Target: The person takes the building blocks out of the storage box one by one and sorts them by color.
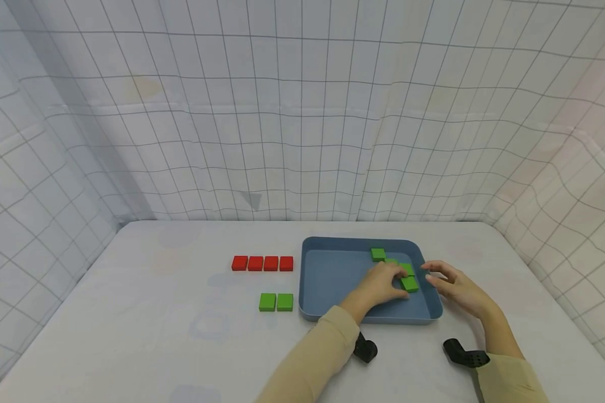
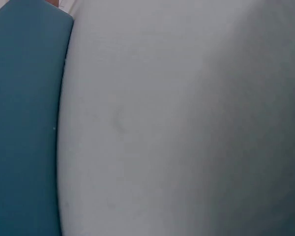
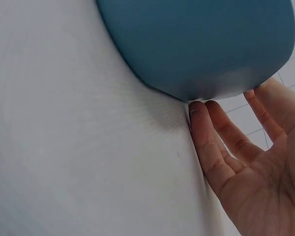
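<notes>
My left hand (image 1: 380,284) reaches into the blue-grey tray (image 1: 327,274), its thumb and forefinger pinching a green square block (image 1: 409,285) near the tray's right side. Several green blocks lie there in a stepped line from the far wall, including one at the back (image 1: 378,254); the left hand partly covers the line. My right hand (image 1: 461,291) is just outside the tray's right wall with fingers loosely bent and nothing in them. In the right wrist view its fingertips (image 3: 199,110) are right at the tray's outer wall (image 3: 201,49). The left wrist view shows no hand.
Left of the tray, several red blocks (image 1: 263,263) form a row, with two green blocks (image 1: 276,302) nearer me. Black wrist devices (image 1: 365,350) sit on both forearms. A white cloth covers the table (image 1: 156,319); gridded curtains (image 1: 302,112) surround it.
</notes>
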`<state>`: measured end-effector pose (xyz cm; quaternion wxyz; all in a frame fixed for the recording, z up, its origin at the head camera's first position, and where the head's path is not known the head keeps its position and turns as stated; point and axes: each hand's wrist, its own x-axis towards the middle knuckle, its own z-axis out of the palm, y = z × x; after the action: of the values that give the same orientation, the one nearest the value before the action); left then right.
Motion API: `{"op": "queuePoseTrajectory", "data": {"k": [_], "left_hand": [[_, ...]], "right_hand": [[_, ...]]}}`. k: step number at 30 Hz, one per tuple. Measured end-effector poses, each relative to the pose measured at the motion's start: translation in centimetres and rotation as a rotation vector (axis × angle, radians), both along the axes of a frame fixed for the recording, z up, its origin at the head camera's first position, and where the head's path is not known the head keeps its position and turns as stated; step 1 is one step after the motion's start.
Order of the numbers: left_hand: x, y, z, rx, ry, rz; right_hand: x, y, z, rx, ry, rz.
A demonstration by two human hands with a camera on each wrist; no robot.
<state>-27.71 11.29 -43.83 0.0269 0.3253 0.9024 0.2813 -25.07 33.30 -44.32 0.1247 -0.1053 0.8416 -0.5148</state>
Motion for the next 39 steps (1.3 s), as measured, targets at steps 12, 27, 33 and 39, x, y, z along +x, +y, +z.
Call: {"op": "queuePoseTrajectory", "data": {"k": [12, 27, 33, 39], "left_hand": [[-0.1, 0.3, -0.4, 0.031, 0.032, 0.024], [-0.7, -0.4, -1.1, 0.221, -0.104, -0.037], [-0.7, -0.7, -1.0, 0.275, -0.115, -0.049], [-0.5, -0.9, -0.6, 0.284, -0.124, -0.059]], "right_hand": [[0.2, -0.1, 0.1, 0.009, -0.003, -0.011], [0.2, -0.1, 0.1, 0.022, -0.007, -0.013], [0.1, -0.2, 0.1, 0.009, -0.007, -0.012], [0.1, -0.2, 0.1, 0.006, -0.003, -0.008]]}}
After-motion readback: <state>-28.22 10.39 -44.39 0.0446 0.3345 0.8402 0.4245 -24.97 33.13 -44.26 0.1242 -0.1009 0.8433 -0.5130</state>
